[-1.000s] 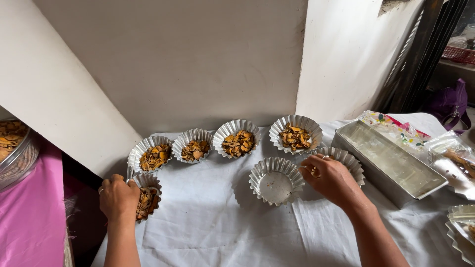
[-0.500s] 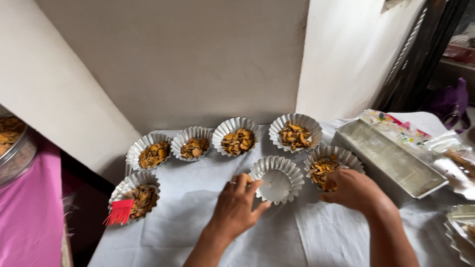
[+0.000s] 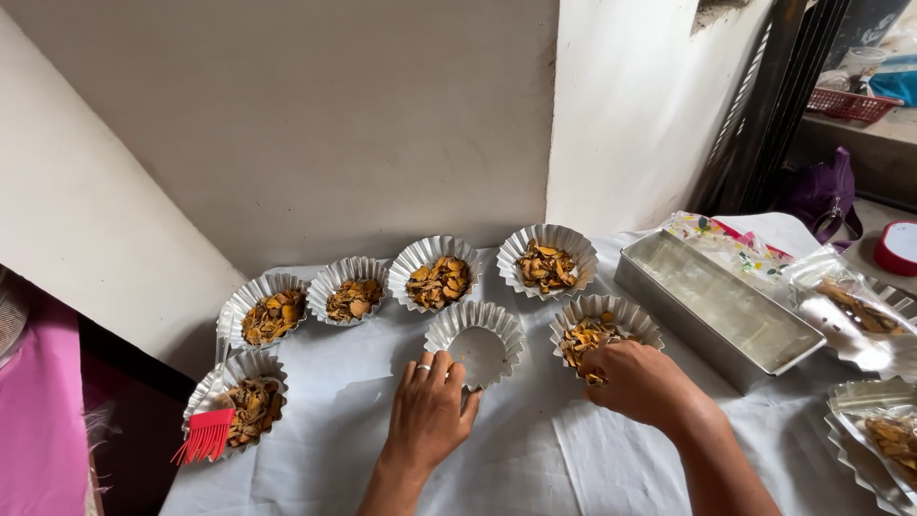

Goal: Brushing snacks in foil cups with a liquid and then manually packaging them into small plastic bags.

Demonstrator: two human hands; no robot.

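Moulds sit in a loose arc on the white tabletop (image 3: 535,459), fluted foil cups mostly filled with orange-brown flakes. Far left, a filled cup (image 3: 237,401) carries a red brush (image 3: 205,435) on its rim; behind it run three more filled cups (image 3: 272,313), (image 3: 351,296), (image 3: 437,277). Centre front is the empty mould (image 3: 478,342), with the left hand (image 3: 428,411) resting at its near rim, fingers (image 3: 435,368) laid together and flat against the edge, pinching nothing. Behind it stands another filled cup (image 3: 547,260). To the right, the right hand (image 3: 642,380) is over the near edge of a half-filled mould (image 3: 604,330), fingers curled down into the flakes; whether they pinch any is hidden. Further right lie a long metal tin (image 3: 716,306) and clear bags (image 3: 850,311) of flakes. Filling looks to be the step in hand, one cup steadied while flakes are handled. I judge the next move needs a loose pinch of flakes carried left to the empty mould without spilling.
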